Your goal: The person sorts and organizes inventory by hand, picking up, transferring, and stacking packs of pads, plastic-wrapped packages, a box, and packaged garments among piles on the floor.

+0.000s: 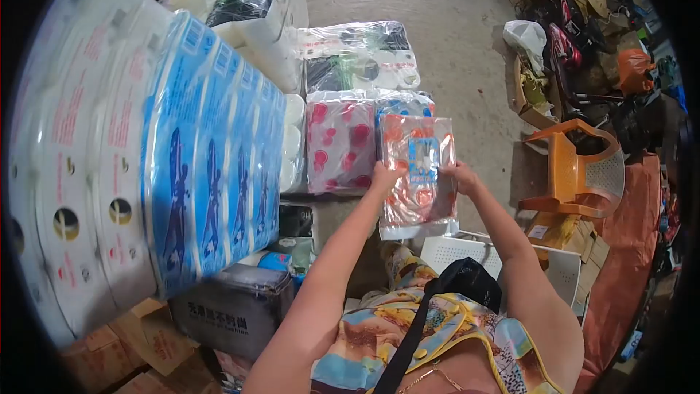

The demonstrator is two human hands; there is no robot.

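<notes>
1. A flat, rectangular plastic pack is held near the middle of the frame, with its broad face turned toward the camera.
2. The pack's left edge is gripped by the left hand; the thumb is laid over the front, while the other fingers are largely hidden, so their spread cannot be told.
3. The right edge is pinched by the right hand, with the fingers closed about the side and partly concealed.
4. The pack is wrapped in glossy, wrinkled film, marked with orange-red shapes and a blue printed panel.
5. Just beside it, toward the left, a squarish pack with pink-red circles is sheathed in shiny clear film.
6. The left of the frame is filled by a tall stack of blue-wrapped packs, smooth and printed.
7. At the right, an orange plastic chair with a perforated panel is seen on the grey concrete floor.
</notes>
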